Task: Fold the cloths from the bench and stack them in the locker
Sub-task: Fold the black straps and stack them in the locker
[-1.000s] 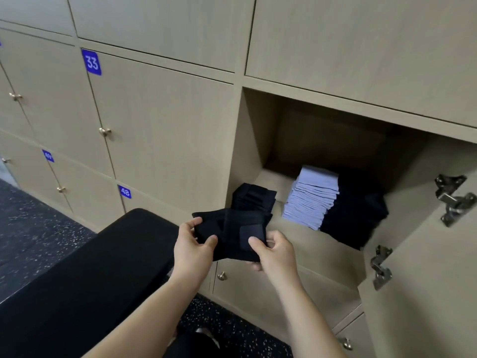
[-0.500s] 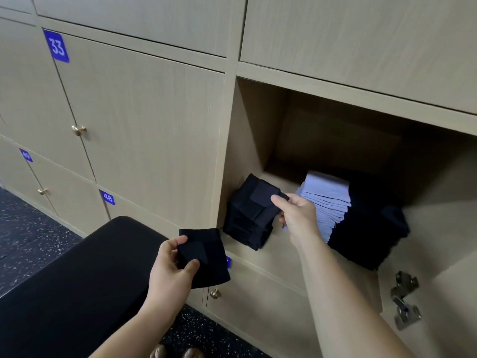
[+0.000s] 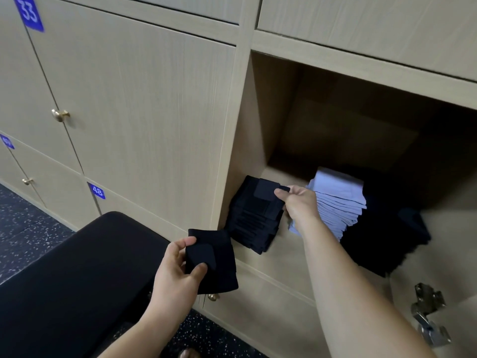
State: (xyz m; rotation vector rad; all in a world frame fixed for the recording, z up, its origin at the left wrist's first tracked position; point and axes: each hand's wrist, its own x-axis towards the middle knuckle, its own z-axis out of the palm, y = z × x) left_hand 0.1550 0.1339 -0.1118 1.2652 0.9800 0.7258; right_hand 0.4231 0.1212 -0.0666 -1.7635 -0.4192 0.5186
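Note:
My right hand reaches into the open locker and pinches a small folded dark cloth lying on top of the dark stack at the locker's left. My left hand holds a second folded dark cloth in front of the locker, just above the black bench. A pale blue stack stands in the middle of the locker, and another dark pile fills its right side.
Closed wooden locker doors with brass knobs and blue number tags cover the wall at left. The open door's metal hinge sticks out at lower right. Dark speckled floor lies beside the bench.
My hands have separated: the right carried one dark cloth onto the left stack in the locker, while the left stayed near the bench with the other cloth. The view has moved closer.

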